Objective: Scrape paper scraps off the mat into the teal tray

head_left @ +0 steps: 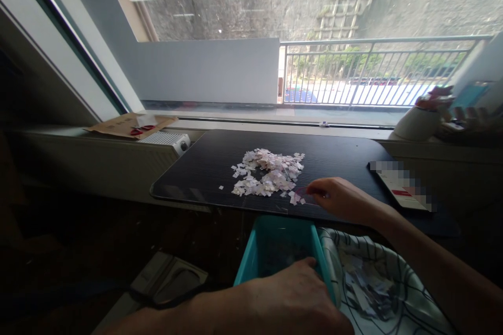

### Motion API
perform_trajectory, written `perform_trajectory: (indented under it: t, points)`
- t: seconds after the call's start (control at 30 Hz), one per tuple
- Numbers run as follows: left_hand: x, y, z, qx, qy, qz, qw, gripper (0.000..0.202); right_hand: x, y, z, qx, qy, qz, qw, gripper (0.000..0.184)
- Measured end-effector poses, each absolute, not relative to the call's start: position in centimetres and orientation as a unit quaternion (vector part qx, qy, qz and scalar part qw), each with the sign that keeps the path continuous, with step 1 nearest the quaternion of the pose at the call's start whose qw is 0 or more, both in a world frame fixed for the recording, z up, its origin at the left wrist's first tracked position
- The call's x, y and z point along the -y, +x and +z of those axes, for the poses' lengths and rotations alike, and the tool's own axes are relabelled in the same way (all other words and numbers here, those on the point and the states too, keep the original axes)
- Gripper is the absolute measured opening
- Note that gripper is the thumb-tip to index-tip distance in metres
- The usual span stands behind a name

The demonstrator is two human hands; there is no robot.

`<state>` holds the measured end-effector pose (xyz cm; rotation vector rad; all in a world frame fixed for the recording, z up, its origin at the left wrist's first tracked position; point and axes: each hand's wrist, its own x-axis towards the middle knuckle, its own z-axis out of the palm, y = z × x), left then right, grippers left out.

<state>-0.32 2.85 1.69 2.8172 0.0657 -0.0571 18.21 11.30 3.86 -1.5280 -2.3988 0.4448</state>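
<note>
A heap of small pale paper scraps [268, 172] lies on a black tabletop [188, 178]. My right hand [340, 200] rests on the table at the heap's near right edge, fingers curled together by a few stray scraps and a small clear flat piece; what it grips, if anything, is hidden. My left hand [286, 298] is low in front, its back toward me, over a teal plastic bin [251, 256] held below the table edge. Its fingers are hidden. Beside the bin sits a checked cloth bag [377, 282] with paper bits inside.
A white and red card [404, 191] lies at the table's right. A white pot [416, 123] stands on the window sill, with a brown envelope [129, 125] and a white device [168, 140] at the left. A window and railing lie beyond.
</note>
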Motion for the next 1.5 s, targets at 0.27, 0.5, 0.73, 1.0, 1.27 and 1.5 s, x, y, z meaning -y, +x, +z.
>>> perform_trajectory:
  t: [0.27,0.5,0.73,1.0,1.27,1.5]
  points:
    - [-2.8,0.2,2.1,-0.025,0.986,-0.050,0.156,0.023,-11.3,19.5,4.0,0.801,-0.573,0.125,0.115,0.027]
    - [-2.7,0.0,2.6,-0.030,0.990,-0.038,0.136,0.024,-11.0,19.5,4.5,0.795,-0.588,0.115,0.098,0.028]
    - [-2.5,0.1,2.6,-0.033,0.991,-0.038,0.127,0.028,-10.9,19.4,4.6,0.792,-0.590,0.119,0.106,0.029]
    - [-2.6,0.2,2.5,-0.037,0.990,-0.053,0.129,0.027,-10.8,19.6,5.1,0.783,-0.613,0.088,0.067,0.027]
    - [-2.7,0.2,2.6,-0.040,0.990,-0.055,0.123,0.028,-11.2,19.2,5.1,0.785,-0.610,0.091,0.060,0.026]
    - [-2.3,0.1,2.5,-0.049,0.991,-0.044,0.115,0.027,-11.3,20.2,5.3,0.780,-0.615,0.091,0.075,0.025]
